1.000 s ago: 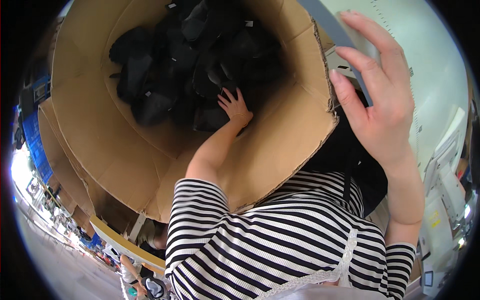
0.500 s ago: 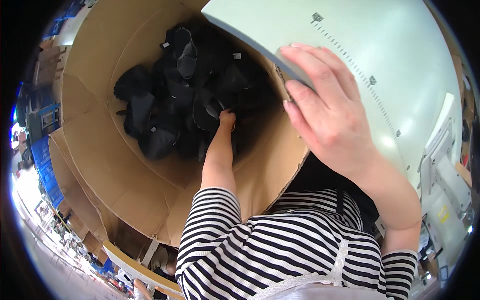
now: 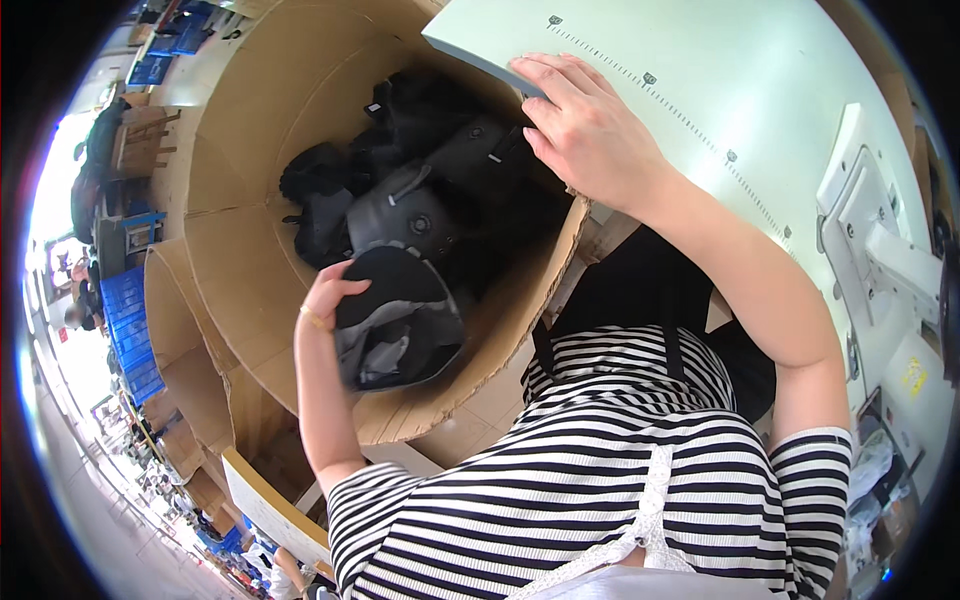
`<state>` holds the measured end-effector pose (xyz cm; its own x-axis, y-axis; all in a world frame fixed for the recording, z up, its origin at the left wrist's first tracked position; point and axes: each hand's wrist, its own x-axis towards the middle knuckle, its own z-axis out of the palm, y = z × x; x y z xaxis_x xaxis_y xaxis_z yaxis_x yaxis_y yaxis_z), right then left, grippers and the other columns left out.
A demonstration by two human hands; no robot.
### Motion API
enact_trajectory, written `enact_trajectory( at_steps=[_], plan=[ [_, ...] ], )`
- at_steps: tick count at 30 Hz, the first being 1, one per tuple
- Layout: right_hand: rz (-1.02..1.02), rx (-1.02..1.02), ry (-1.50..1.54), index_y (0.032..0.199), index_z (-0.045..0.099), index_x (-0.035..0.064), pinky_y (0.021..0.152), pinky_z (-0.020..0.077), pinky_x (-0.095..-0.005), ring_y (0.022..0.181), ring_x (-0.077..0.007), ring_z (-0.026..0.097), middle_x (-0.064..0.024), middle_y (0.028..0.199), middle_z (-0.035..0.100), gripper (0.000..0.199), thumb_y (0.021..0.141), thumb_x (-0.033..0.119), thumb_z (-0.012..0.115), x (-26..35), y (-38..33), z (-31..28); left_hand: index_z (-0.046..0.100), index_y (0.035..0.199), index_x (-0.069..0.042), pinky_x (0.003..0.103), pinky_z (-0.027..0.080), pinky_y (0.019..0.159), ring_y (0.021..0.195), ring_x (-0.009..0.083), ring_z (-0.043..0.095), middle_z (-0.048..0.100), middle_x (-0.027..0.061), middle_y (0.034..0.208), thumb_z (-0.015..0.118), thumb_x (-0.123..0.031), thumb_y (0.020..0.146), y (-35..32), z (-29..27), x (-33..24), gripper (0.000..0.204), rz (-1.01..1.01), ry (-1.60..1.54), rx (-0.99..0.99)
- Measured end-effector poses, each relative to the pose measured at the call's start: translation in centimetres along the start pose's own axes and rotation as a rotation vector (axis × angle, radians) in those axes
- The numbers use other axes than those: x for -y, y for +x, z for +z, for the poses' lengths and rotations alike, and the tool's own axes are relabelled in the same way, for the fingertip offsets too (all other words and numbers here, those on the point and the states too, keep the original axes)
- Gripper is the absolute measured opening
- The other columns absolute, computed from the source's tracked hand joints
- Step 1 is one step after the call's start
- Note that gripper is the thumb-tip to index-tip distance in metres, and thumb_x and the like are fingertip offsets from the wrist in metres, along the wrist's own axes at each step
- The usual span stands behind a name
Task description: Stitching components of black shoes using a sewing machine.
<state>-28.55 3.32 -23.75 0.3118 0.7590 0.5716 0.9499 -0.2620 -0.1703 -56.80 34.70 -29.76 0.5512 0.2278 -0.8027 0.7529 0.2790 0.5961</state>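
My left hand is closed on the rim of a black bag-like fabric piece, at the near edge of a large cardboard box. The piece hangs tilted with its mouth facing me, and grey lining shows inside. Its exact kind I cannot tell. Several similar black pieces lie heaped in the box; one black panel on the heap has a round fitting and a strap. My right hand rests on the edge of a pale green tabletop, fingers extended on its surface, holding nothing.
The pale tabletop borders the box on the right and carries a row of printed marks. A white metal bracket sits at the far right. Beyond the box's left wall are another open carton, blue crates and a yellow-edged board.
My left hand has come up and toward me from deep in the box, bringing the black piece with it. My right hand remains at the tabletop's edge as the view shifts.
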Motion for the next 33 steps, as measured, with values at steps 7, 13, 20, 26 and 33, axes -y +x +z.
enact_trajectory(
  at_steps=[7,13,20,26,33],
  plan=[
    [0.141,0.143,0.435,0.116,0.054,-0.0019,0.101,0.0368,-0.0343,0.116,-0.0234,0.049,-0.0111,0.127,0.050,0.040,0.082,0.017,0.062,2.4,-0.2,-3.3,0.065,0.100,0.005,0.025,0.045,0.077,0.085,0.0133,0.059,0.065,0.0047,0.092,0.060,0.010,0.069,-17.3,3.1,-8.6,0.031,0.626,0.327,-0.153],
    [0.497,-0.063,1.503,0.132,0.039,-0.0014,0.102,0.0373,-0.0356,0.120,-0.0236,0.047,-0.0148,0.125,0.051,0.057,0.083,0.015,0.064,3.9,-2.5,-13.1,0.065,0.098,0.003,0.026,0.046,0.074,0.085,0.0223,0.062,0.065,0.0129,0.095,0.053,0.014,0.064,-24.2,15.1,-17.3,0.038,1.083,1.066,-0.132],
    [0.756,-0.599,1.103,0.111,0.057,-0.0018,0.088,0.0445,-0.0278,0.096,-0.0138,0.059,-0.0070,0.107,0.063,0.031,0.082,0.005,0.065,3.4,-15.4,-22.8,0.064,0.101,-0.001,0.033,0.051,0.078,0.094,0.0319,0.063,0.064,0.0170,0.106,0.050,0.015,0.065,-21.9,26.1,-22.8,0.042,1.668,1.401,0.171],
    [0.897,-0.834,0.998,0.104,0.058,-0.0049,0.087,0.0451,-0.0303,0.097,-0.0144,0.058,-0.0079,0.103,0.062,0.024,0.080,-0.001,0.055,4.3,-27.1,-26.5,0.066,0.101,0.001,0.027,0.048,0.083,0.089,0.0111,0.061,0.068,0.0066,0.096,0.060,0.003,0.081,-11.8,25.9,-33.7,0.021,1.154,0.826,0.438],
    [0.904,-0.931,0.991,0.101,0.061,-0.0050,0.086,0.0453,-0.0318,0.097,-0.0173,0.060,-0.0082,0.103,0.064,0.044,0.073,0.025,0.077,6.8,-33.6,-28.2,0.056,0.116,-0.005,0.036,0.047,0.094,0.104,0.0200,0.059,0.062,0.0085,0.111,0.059,-0.018,0.089,6.4,28.2,-39.6,0.030,0.895,-0.442,0.522]
  ],
)
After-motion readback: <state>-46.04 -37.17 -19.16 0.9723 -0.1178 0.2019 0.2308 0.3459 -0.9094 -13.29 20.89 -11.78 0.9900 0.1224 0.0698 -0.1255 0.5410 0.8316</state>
